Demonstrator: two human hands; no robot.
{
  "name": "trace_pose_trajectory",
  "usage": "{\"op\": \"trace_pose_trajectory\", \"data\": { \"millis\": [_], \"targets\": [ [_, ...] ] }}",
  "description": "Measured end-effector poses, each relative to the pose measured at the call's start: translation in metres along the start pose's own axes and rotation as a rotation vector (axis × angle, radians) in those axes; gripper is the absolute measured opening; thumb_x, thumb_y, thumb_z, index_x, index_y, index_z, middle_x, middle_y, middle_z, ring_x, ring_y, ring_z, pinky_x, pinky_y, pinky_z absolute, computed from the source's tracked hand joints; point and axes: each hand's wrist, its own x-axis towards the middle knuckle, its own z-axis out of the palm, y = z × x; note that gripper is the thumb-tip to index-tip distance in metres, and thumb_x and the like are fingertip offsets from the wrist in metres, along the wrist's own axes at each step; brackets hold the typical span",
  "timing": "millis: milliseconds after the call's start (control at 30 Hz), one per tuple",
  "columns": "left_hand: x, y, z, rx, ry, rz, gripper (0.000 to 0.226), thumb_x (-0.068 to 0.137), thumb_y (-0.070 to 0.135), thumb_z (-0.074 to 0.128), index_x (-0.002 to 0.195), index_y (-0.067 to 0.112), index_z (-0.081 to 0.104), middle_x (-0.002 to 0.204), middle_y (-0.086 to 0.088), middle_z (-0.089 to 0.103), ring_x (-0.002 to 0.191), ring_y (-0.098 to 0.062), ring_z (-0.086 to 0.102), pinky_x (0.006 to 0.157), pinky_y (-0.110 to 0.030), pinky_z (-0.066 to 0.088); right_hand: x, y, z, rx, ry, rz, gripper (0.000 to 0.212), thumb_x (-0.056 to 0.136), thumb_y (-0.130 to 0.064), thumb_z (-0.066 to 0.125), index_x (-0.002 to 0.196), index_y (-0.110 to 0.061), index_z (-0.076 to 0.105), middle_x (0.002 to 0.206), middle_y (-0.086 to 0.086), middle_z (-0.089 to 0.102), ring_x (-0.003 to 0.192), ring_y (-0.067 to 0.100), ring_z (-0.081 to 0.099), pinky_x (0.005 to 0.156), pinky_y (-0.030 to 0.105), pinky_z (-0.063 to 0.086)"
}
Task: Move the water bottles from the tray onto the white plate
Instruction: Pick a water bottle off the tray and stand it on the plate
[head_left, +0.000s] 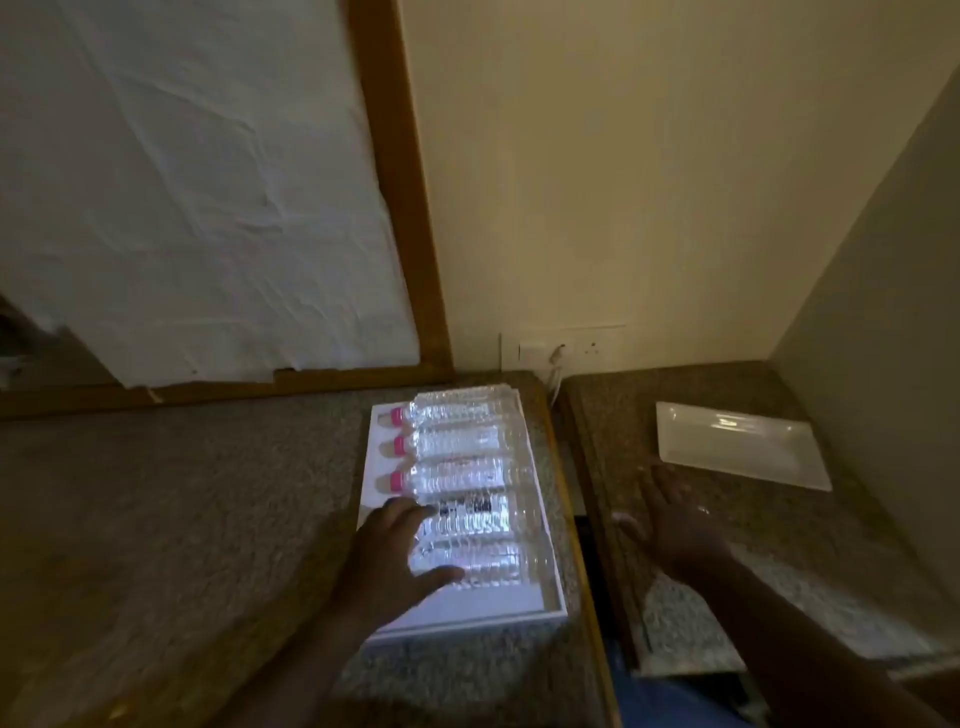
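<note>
A white tray (540, 621) lies on the left granite counter with several clear water bottles (457, 444) lying on their sides in a row, pink caps pointing left. My left hand (387, 556) hovers over the two nearest bottles at their cap ends, fingers spread, and its thumb reaches under the nearest bottle (478, 561); it grips nothing that I can see. On the right counter, at the far side, sits the white rectangular plate (737, 444), with nothing on it. My right hand (675, 519) is flat and open above the right counter, just short of the plate.
A dark gap (587, 535) separates the left counter, edged in wood, from the right counter. A wooden-framed panel covered in white sheet (208, 208) stands behind the tray. A wall socket with a cable (558, 353) is on the back wall. A side wall bounds the right counter.
</note>
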Motion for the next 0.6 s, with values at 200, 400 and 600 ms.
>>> {"op": "trace_pose_trajectory", "data": {
  "millis": [200,400,600],
  "targets": [
    [-0.023,-0.017,0.024,0.005,-0.22,-0.089,0.091,0.066,0.065,0.071,0.143,0.042,0.028,0.146,0.003,0.045,0.124,-0.016,0.048,0.097,-0.03,0.041,-0.023,0.027,0.053,-0.07,-0.116,0.039,0.075,0.098,-0.06,0.031,0.156,-0.02,0.01,0.166,0.011,-0.001,0.15,0.032,-0.001,0.117,0.054,0.021],
    [-0.016,-0.016,0.027,-0.08,-0.194,-0.106,0.076,0.068,0.054,0.076,0.133,0.039,0.04,0.138,0.006,0.053,0.113,-0.014,0.058,0.088,-0.026,0.05,-0.03,0.036,0.072,-0.144,-0.074,0.014,0.071,0.101,-0.053,0.028,0.156,-0.017,0.003,0.163,0.013,-0.008,0.147,0.025,-0.014,0.119,0.047,-0.001],
    [-0.005,0.004,-0.019,-0.104,-0.13,0.084,0.074,0.055,0.068,0.074,0.12,0.042,0.049,0.101,0.017,0.068,0.081,0.002,0.061,0.065,-0.009,0.043,-0.032,0.034,0.073,-0.179,-0.121,0.049,0.07,0.102,-0.053,0.022,0.155,-0.018,-0.007,0.162,0.01,-0.016,0.147,0.026,-0.018,0.121,0.048,0.0]
  ]
}}
